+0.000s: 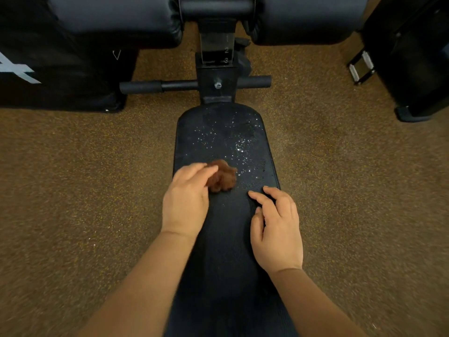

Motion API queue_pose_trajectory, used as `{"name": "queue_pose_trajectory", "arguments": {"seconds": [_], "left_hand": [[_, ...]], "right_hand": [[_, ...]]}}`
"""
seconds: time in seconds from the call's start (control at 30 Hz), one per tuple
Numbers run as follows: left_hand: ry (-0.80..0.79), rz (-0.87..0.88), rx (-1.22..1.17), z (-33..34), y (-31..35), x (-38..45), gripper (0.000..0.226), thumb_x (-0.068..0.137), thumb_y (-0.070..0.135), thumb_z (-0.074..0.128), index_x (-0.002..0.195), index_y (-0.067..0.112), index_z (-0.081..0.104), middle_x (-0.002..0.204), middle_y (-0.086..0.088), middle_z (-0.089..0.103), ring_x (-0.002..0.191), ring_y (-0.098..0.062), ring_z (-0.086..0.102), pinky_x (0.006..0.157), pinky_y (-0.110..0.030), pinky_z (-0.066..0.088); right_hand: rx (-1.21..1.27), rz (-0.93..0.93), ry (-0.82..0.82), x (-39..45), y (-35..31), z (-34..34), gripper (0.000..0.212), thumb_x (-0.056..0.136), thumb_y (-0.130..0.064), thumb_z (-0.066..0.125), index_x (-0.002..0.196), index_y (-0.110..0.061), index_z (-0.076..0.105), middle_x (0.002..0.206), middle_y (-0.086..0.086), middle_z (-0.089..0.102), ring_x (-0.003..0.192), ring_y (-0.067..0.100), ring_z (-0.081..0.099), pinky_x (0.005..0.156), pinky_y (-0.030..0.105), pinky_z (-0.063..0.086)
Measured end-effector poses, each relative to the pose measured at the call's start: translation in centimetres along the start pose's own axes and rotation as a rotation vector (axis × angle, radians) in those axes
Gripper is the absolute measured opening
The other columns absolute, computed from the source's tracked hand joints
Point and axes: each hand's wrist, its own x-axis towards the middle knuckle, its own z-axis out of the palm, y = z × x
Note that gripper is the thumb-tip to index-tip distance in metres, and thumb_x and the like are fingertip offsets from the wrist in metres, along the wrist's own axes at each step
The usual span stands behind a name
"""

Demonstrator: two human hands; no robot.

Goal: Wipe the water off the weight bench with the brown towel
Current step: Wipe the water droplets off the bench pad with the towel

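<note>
— On the tabletop [218, 239], what is the left hand [185, 200] doing?
— Its fingers are clutching the bunched brown towel [223, 176] mid-pad, beside the water droplets [240, 144].
— And the right hand [277, 229]?
— Resting near the right edge, fingers loosely spread, holding nothing.

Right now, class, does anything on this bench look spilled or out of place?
Yes. Water droplets are scattered over the far end of the weight bench, glinting on the black pad. The brown towel lies bunched at their near edge under the left hand.

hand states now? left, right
Left hand: fingers on the bunched brown towel; a closed hold cannot be told.
Right hand: open, empty, fingers loosely bent on the weight bench.
</note>
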Motion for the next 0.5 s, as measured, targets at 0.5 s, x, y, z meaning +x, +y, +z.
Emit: {"name": "queue_pose_trajectory", "arguments": {"seconds": [0.5], "left_hand": [[-0.005, -0.085, -0.043, 0.7, 1.4, 1.5, 0.045, 0.075, -0.009, 0.055, 0.113, 0.013, 0.067, 0.114, -0.009, 0.061, 0.108, -0.026, 0.052, 0.091, -0.02, 0.036]], "right_hand": [[0.033, 0.005, -0.012, 0.1, 0.0, -0.1, 0.038, 0.091, -0.014, 0.044, 0.127, -0.011, 0.056, 0.126, 0.005, 0.052, 0.123, 0.02, 0.042, 0.111, 0.028, 0.027]]}}
